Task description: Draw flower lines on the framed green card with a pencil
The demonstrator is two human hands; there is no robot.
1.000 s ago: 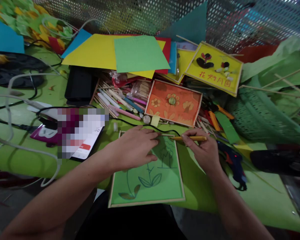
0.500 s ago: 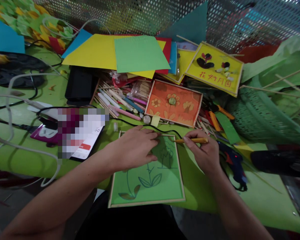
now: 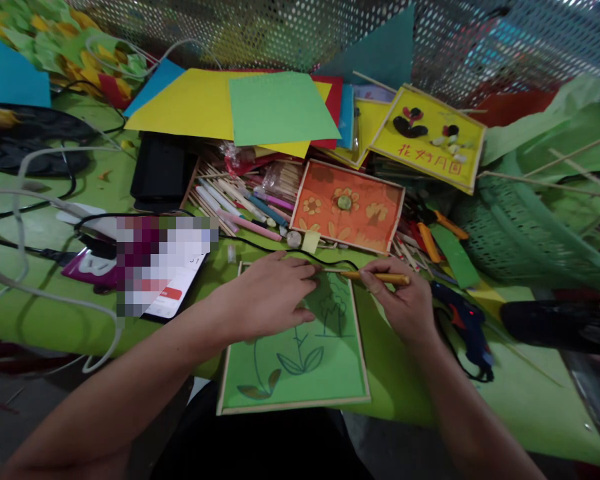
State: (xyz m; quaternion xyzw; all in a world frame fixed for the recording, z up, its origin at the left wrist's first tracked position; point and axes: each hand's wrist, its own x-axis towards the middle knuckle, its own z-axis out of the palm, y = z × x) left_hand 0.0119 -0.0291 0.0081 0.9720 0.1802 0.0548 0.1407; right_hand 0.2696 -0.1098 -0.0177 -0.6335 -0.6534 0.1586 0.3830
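A green sheet in a thin wooden frame point(image 3: 340, 373) lies at the table's front edge. It bears dark line drawings of leafy stems and a tree-like shape. My left hand point(image 3: 267, 293) rests palm down over its upper left part, fingers stretched and covering some of the drawing. Between the fingers of my right hand point(image 3: 407, 300) is a yellow-orange pen point(image 3: 383, 277), its tip pointing left at the frame's top right edge. Whether the tip touches the sheet I cannot tell.
Behind the frame are loose pens and sticks point(image 3: 230, 200), an orange flower picture point(image 3: 350, 207) and coloured paper point(image 3: 285, 107). A phone point(image 3: 173, 280) and cables lie left. A glue gun point(image 3: 467, 327) and a green basket point(image 3: 505, 227) stand to the right.
My right hand and the pen have shifted slightly left and up, bringing the tip to the frame's top edge. My left hand has stayed in place.
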